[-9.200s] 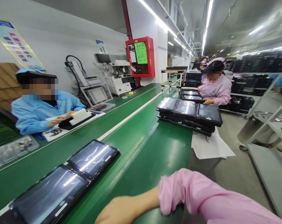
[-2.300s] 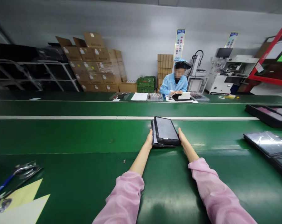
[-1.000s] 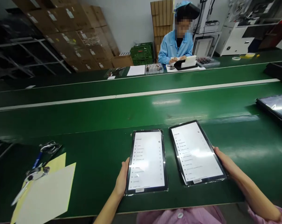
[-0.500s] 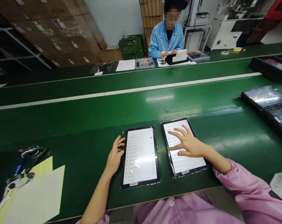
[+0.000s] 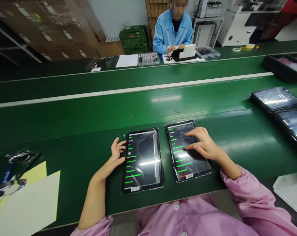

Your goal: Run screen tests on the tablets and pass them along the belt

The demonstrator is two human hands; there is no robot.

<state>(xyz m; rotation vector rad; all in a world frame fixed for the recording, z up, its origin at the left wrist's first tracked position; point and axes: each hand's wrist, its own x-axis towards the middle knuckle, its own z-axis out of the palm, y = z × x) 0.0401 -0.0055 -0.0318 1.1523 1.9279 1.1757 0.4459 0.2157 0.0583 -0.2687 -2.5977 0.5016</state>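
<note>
Green conveyor (image 5: 64,108), hands (image 5: 117,152) (image 5: 201,144) at two tablets (image 5: 143,160) (image 5: 180,165)

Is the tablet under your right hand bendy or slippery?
The tablet under the right hand is probably stiff, since it lies flat in its black frame. It would likely slide easily: its plastic wrap and the shiny green conveyor belt both look slick. Its glass screen may crack if dropped.

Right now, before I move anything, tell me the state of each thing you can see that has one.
Left tablet: on, green bars on a dark screen.
Right tablet: on, green bars on a dark screen.
Left hand: open, beside left tablet.
Right hand: fingertips on right tablet's screen.
Far-right tablets: dark, film-covered.
</note>
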